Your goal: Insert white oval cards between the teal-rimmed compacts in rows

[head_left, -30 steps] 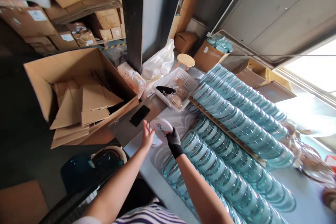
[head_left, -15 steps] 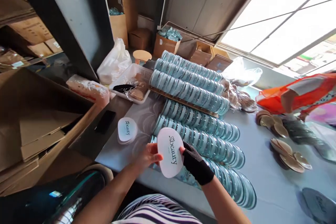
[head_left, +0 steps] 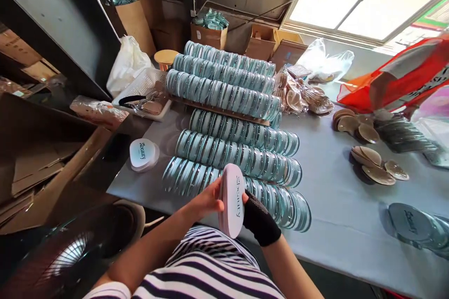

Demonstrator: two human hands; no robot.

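Close to my striped shirt, a stack of white rounded cards point(head_left: 233, 203) printed "beauty" is tilted on edge. My left hand point(head_left: 210, 198), bare, grips its left side, with the thumb on the near face. On the right edge of the stack, my right hand point(head_left: 257, 215) holds on in a black fingerless glove. Just beyond both hands runs the nearest row of clear greenish cases point(head_left: 191, 177), standing on edge. More such rows point(head_left: 224, 93) lie behind it. A second white card pile point(head_left: 142, 154) rests at the table's left end.
A white basket point(head_left: 138, 86) with wrapped items stands at the back left. Brown oval pieces point(head_left: 377, 173) lie to the right, near a person in an orange vest point(head_left: 396, 77). A dark "beauty" stack point(head_left: 412, 224) sits front right. Open boxes point(head_left: 261, 42) line the wall.
My hands have tipped the card stack from nearly face-on to edgeways, so its thickness shows. The camera view has swung to the right, shifting the table contents leftward.
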